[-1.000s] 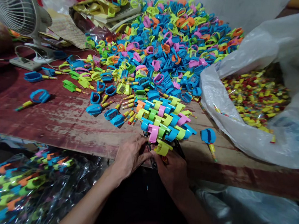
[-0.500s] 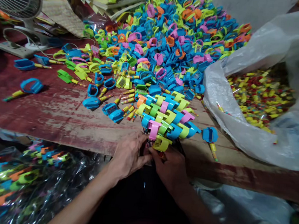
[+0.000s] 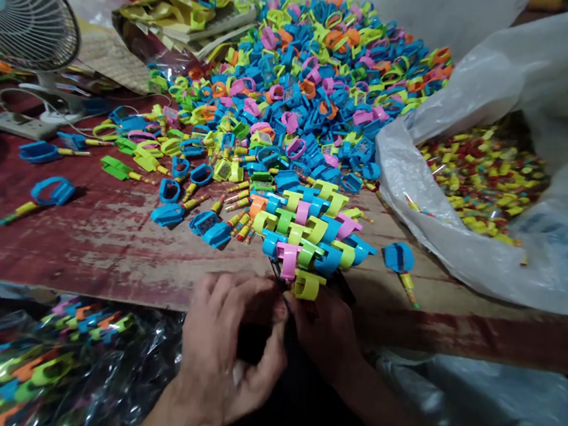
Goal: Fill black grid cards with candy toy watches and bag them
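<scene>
Left hand (image 3: 210, 343) and right hand (image 3: 328, 334) curl beside a yellow band (image 3: 310, 286), grip unclear; a knock could scatter the clustered bands (image 3: 316, 230).

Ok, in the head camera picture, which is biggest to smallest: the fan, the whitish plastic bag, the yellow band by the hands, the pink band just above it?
1. Whitish plastic bag
2. Fan, partly cut off
3. Yellow band and pink band: too alike to rank
</scene>
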The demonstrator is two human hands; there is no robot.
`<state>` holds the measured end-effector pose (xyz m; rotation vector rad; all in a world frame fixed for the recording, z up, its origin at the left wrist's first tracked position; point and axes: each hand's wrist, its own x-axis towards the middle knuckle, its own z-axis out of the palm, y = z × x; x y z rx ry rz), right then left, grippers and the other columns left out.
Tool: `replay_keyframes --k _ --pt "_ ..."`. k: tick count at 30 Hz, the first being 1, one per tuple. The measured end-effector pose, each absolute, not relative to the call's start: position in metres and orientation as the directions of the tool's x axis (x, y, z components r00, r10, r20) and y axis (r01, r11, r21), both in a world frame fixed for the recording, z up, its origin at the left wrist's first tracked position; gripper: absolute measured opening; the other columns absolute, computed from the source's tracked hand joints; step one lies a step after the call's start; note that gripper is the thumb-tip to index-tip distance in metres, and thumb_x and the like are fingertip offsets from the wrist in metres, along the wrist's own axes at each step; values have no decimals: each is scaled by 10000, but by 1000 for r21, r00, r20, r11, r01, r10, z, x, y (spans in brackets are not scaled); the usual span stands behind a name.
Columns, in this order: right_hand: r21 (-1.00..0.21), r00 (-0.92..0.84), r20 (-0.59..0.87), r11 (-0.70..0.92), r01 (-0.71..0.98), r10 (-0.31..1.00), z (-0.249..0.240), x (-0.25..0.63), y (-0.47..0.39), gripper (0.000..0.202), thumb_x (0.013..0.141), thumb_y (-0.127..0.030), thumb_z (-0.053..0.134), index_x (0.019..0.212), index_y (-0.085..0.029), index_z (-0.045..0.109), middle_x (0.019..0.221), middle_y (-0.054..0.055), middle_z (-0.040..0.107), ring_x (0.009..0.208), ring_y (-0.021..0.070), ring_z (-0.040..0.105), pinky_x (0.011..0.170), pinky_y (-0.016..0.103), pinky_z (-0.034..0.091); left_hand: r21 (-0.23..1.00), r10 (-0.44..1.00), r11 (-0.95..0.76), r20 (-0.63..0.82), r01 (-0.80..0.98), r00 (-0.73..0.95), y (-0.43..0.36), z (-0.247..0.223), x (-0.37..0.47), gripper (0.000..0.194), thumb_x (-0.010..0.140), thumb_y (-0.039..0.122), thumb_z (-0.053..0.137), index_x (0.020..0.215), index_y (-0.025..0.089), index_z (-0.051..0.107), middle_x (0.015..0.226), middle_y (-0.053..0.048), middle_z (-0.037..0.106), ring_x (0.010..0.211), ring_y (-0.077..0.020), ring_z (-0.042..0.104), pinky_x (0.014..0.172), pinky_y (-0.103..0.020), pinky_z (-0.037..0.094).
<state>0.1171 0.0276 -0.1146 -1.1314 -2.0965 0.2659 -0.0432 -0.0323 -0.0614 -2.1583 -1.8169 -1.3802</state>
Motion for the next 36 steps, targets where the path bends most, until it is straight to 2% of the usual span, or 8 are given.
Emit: replay_keyframes --k 4,6,13,19,24,27,32,36 --pt "-546 -362 480 595 590 799 -113 117 26 217 870 -193 473 1015 -192 634 863 59 711 712 194 695 583 266 527 416 767 -433 636 800 85 -15 -53 -41 646 824 391 689 1383 245 398 1416 -96 531 1410 -349 316 1151 -572 243" --pt "-527 -375 503 620 581 779 -114 118 25 241 859 -186 444 1018 -185 625 871 66 702 708 200 691 577 275 521 443 793 -432 601 786 98 -3 -57 -38 606 853 366 672 1390 267 410 1407 -68 553 1447 -345 253 1167 -601 191" --pt "-465 -381 480 597 654 790 -117 118 24 162 863 -165 449 921 -189 598 844 66 699 670 184 675 523 242 464 502 774 -448 633 740 40 -1 -67 -32 430 861 203 614 1271 270 506 1258 -38 656 1427 -308 338 1179 -614 185" --pt "-388 -388 553 640 663 737 -123 115 25 204 834 -115 466 984 -175 592 889 85 708 758 208 695 600 262 523 488 765 -471 641 735 64 0 -65 -35 487 830 236 673 1287 251 504 1309 -64 627 1425 -327 338 1175 -620 186" --pt "-367 -370 584 642 673 722 -100 140 14 171 963 -243 473 1028 -158 606 979 107 693 836 191 695 651 246 538 461 762 -496 637 736 115 3 -66 -40 489 869 307 666 1321 263 485 1329 -79 607 1406 -333 361 1159 -630 205" --pt "-338 -271 594 541 770 758 -88 184 19 138 966 -259 510 943 -184 625 851 57 693 755 168 679 653 241 513 454 740 -524 661 720 122 2 -65 -41 501 890 329 629 1362 280 468 1342 -82 586 1405 -339 352 1156 -630 217" --pt "-161 -52 468 142 977 882 -92 254 59 178 923 -333 533 873 -185 619 765 65 688 686 226 652 596 303 445 358 734 -514 654 780 183 12 -52 -44 625 892 273 571 1479 270 355 1519 -86 416 1476 -358 193 1176 -615 160" --pt "-27 -79 353 95 995 932 -102 269 79 115 903 -275 553 880 -181 615 838 102 689 748 232 648 601 294 401 226 768 -534 533 815 356 22 -48 -47 519 950 269 451 1463 272 370 1508 -41 447 1471 -290 237 1195 -580 92"
